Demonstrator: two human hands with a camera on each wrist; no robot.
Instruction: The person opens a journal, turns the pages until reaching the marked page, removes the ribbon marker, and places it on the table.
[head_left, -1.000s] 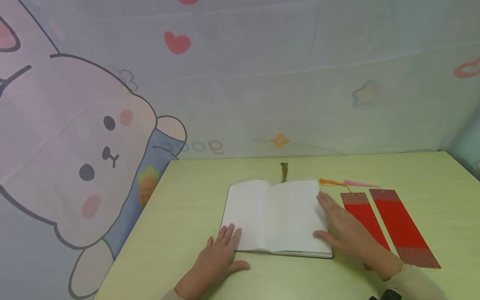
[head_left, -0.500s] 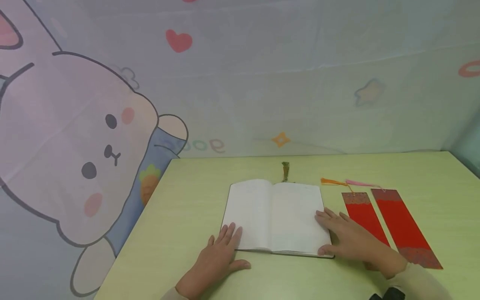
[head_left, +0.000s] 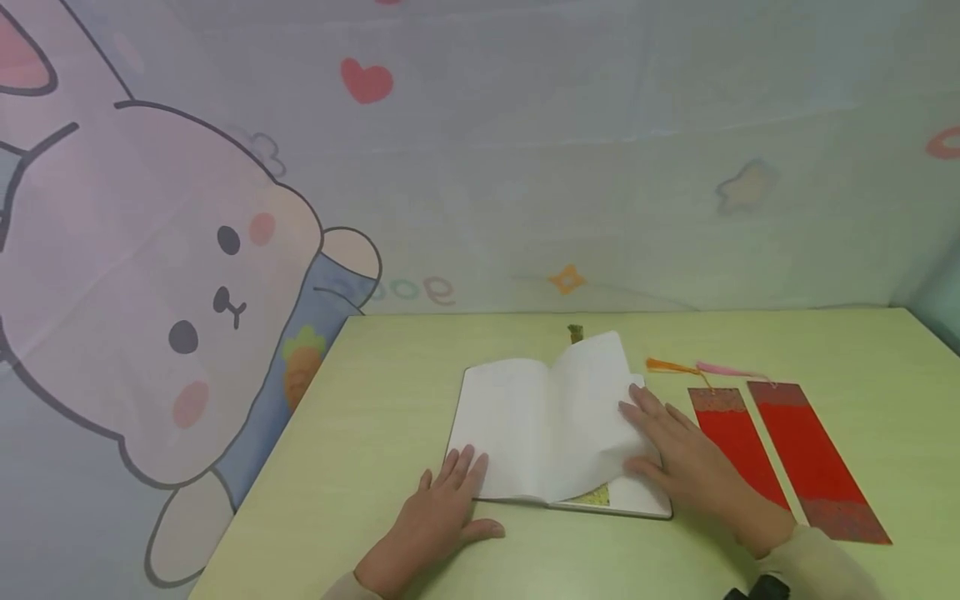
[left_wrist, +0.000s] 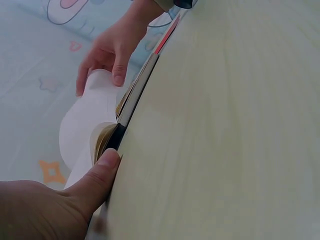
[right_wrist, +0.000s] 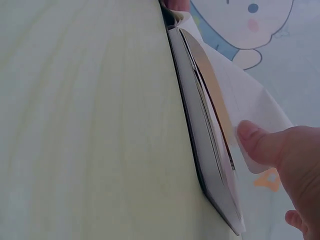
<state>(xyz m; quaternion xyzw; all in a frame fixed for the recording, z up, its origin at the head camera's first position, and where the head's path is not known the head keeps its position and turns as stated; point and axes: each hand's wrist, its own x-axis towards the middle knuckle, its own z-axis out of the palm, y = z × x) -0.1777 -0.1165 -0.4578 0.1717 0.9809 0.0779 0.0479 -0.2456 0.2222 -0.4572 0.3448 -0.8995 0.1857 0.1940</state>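
Note:
An open notebook [head_left: 498, 408] with blank white pages lies on the table. My left hand [head_left: 438, 517] rests with straight fingers on the lower left corner of its left page; in the left wrist view the thumb is by the bottom edge. With thumb and fingers my right hand [head_left: 690, 462] pinches a page [head_left: 588, 417] on the right side, lifted and curving up from the notebook. Under this page a yellow patterned bookmark [head_left: 597, 496] peeks out at the bottom, mostly hidden. A green tassel [head_left: 575, 333] sticks out past the notebook's top edge.
Two red bookmarks lie right of the notebook: a near one [head_left: 738, 442] with an orange tassel [head_left: 667, 365] and a farther one [head_left: 802, 442] with a pink tassel [head_left: 723, 368]. Behind the light green table [head_left: 405, 350] hangs a cartoon-printed cloth [head_left: 510, 208].
My right hand slid down the right page's edge, then moved back up and lifted a page, uncovering part of the yellow bookmark. The left hand stays on the left page.

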